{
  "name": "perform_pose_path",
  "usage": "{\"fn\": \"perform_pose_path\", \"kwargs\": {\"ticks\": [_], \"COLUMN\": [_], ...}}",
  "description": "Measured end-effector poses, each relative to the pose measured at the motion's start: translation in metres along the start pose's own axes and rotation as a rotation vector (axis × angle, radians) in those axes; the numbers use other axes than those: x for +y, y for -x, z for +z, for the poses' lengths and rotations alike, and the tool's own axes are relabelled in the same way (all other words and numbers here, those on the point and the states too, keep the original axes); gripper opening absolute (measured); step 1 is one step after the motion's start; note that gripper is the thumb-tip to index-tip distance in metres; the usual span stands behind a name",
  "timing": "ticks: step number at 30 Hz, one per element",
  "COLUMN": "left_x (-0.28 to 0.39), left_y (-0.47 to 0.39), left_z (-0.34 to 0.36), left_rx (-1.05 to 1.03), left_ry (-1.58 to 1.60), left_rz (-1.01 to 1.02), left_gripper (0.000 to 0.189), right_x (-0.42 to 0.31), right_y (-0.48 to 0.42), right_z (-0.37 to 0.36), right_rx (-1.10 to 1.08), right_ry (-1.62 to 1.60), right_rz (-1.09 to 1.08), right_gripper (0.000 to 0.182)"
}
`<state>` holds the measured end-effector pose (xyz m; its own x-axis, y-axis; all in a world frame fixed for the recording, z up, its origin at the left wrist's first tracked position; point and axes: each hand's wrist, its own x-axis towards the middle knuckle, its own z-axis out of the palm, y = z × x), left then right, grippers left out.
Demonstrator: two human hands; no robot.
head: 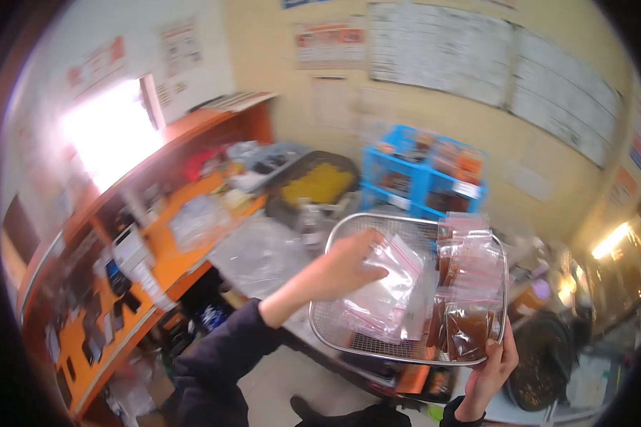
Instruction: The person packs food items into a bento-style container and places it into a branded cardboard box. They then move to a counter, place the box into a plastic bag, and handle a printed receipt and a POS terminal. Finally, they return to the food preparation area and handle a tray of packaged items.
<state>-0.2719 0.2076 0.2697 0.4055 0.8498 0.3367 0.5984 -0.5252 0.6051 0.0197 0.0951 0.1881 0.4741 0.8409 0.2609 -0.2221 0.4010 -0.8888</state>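
Note:
A wire mesh basket (384,355) with a metal rim is held up before me. My right hand (494,363) grips its near right corner, thumb over the rim. Along the basket's right side lies a row of small zip bags (470,325) filled with something brown. On the left part lie flat clear zip bags (390,288) with pink closures. Over these is my left hand (352,264), its thumb and fingers spread around the upper left edge of the bags; whether it grips one cannot be told.
Beyond the basket, a blue plastic rack (422,176) holds packets, beside a dark tray (347,160) of yellow pieces. A plastic bottle (311,227) stands left of the basket. An orange shelved counter (192,256) with a printer-like device runs along the left. A round dark container (539,357) is at right.

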Motion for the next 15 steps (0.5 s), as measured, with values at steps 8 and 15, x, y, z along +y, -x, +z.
{"fn": "perform_pose_path", "kwargs": {"ticks": [8, 15], "left_x": [-0.092, -0.207], "left_y": [0.171, 0.257], "left_z": [-0.128, -0.213], "left_rx": [0.13, 0.432], "left_ry": [-0.415, -0.562], "left_rz": [-0.391, -0.457], "left_gripper": [0.078, 0.069], "right_x": [0.095, 0.161], "right_y": [0.1, 0.138], "right_z": [0.165, 0.332], "right_rx": [-0.314, -0.52], "right_ry": [-0.138, -0.049], "right_rz": [0.282, 0.506], "right_gripper": [0.05, 0.052]}}
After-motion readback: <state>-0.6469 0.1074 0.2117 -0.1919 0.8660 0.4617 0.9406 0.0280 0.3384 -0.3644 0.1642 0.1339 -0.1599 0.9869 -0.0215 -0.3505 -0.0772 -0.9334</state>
